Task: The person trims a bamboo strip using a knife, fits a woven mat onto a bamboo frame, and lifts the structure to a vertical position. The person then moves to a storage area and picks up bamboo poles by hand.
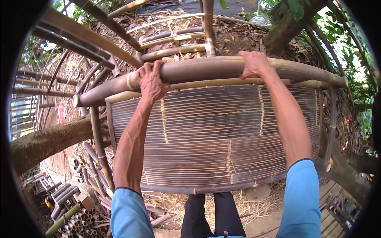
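A thick brown bamboo pole (pixel 202 69) runs across the far side of a bamboo bench, its cut end showing at the left. My left hand (pixel 152 82) is closed over the pole left of the middle, knuckles up. Farther right, my right hand (pixel 254 66) grips the same pole, its thumb on the near side. Both undersides of the grips are hidden. Between my forearms spreads the bench's slatted bamboo surface (pixel 206 119), dark strips tied with pale cross bindings. A slimmer bamboo rail (pixel 222 83) lies just below the pole.
Cut bamboo pieces (pixel 81 220) are piled at the lower left, near a tree trunk (pixel 55 139). Bamboo framework (pixel 91 31) stands at the upper left. Another trunk (pixel 291 25) leans at the upper right. Straw (pixel 254 206) covers ground around my legs.
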Available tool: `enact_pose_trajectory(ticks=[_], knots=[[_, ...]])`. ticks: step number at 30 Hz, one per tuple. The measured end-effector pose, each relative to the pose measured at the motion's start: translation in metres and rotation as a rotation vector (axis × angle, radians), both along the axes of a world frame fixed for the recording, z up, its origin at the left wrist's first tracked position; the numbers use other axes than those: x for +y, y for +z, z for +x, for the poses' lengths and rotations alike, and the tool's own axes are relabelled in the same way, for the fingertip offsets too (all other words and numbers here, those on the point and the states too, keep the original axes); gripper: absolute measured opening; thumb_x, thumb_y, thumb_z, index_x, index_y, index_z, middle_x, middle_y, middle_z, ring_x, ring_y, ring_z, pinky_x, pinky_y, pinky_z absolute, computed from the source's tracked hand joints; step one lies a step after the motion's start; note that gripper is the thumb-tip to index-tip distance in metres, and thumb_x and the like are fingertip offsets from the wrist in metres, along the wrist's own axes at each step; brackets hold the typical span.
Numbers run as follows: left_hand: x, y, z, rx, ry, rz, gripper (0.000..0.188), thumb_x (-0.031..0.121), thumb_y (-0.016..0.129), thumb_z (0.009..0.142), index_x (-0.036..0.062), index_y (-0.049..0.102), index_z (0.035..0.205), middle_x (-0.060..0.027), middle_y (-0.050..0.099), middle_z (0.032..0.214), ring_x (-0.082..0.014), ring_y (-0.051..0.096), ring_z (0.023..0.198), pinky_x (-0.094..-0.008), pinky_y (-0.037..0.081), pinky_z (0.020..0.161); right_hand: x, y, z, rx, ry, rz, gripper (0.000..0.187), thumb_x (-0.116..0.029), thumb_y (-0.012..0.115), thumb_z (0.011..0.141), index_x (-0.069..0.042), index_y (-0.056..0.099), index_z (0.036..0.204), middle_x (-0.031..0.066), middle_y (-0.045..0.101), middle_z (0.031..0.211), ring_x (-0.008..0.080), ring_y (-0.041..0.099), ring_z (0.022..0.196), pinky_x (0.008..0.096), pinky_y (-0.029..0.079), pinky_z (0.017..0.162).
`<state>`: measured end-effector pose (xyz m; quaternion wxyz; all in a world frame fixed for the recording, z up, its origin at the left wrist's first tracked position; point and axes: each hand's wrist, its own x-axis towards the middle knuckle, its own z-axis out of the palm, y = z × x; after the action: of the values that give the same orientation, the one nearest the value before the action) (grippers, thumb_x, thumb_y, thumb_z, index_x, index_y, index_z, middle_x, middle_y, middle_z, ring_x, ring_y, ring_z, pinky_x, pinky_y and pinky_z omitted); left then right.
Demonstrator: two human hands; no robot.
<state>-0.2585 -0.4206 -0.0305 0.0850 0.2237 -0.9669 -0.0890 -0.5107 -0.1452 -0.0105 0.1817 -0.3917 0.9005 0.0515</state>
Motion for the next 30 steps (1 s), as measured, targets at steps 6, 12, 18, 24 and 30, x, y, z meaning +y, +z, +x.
enact_pose_trajectory(ticks=[6,12,18,24,30], knots=[[0.001,-0.007,-0.011,-0.005,0.032,-0.050,0.071,0.024,0.082,0.059,0.0213,0.057,0.125,-0.0096,0.056,0.120,-0.0301,0.048,0.121,-0.0499,0.026,0.105,0.003,-0.004,0.005,0.051,-0.069,-0.056,0.049,-0.016,0.074,0.052,-0.016,0.068,0.101,0.0091,0.074,0.099,0.0253,0.070,0.100,0.0411,0.047,0.084],[-0.016,-0.015,0.006,-0.031,0.002,-0.203,0.080,0.022,0.082,0.058,0.0207,0.052,0.132,-0.0098,0.057,0.120,-0.0310,0.049,0.120,-0.0462,0.036,0.101,0.008,0.007,0.023,0.117,-0.065,-0.103,0.033,-0.021,0.074,0.066,-0.017,0.072,0.099,0.0064,0.074,0.099,0.0224,0.070,0.097,0.0403,0.042,0.092],[0.011,0.005,0.017,0.058,-0.070,-0.100,0.080,0.017,0.081,0.061,0.0191,0.050,0.135,-0.0104,0.055,0.128,-0.0327,0.045,0.126,-0.0494,0.025,0.110,0.029,0.017,0.034,0.221,-0.106,-0.189,0.032,-0.019,0.075,0.056,-0.017,0.073,0.087,0.0076,0.074,0.092,0.0241,0.071,0.094,0.0407,0.045,0.085],[0.024,0.037,0.043,-0.037,0.035,-0.160,0.076,0.030,0.081,0.069,0.0178,0.049,0.137,-0.0113,0.053,0.129,-0.0328,0.044,0.126,-0.0486,0.027,0.109,0.021,0.048,0.068,0.194,-0.115,-0.110,0.040,-0.028,0.080,0.069,-0.016,0.072,0.106,0.0045,0.074,0.104,0.0203,0.067,0.104,0.0389,0.041,0.095],[0.038,0.073,0.044,0.022,0.012,-0.212,0.075,0.039,0.082,0.059,0.0200,0.056,0.126,-0.0086,0.053,0.115,-0.0294,0.046,0.117,-0.0464,0.030,0.101,0.042,0.064,0.078,0.288,-0.130,-0.235,0.038,-0.009,0.074,0.058,-0.011,0.070,0.096,0.0083,0.074,0.096,0.0232,0.070,0.097,0.0390,0.047,0.090]])
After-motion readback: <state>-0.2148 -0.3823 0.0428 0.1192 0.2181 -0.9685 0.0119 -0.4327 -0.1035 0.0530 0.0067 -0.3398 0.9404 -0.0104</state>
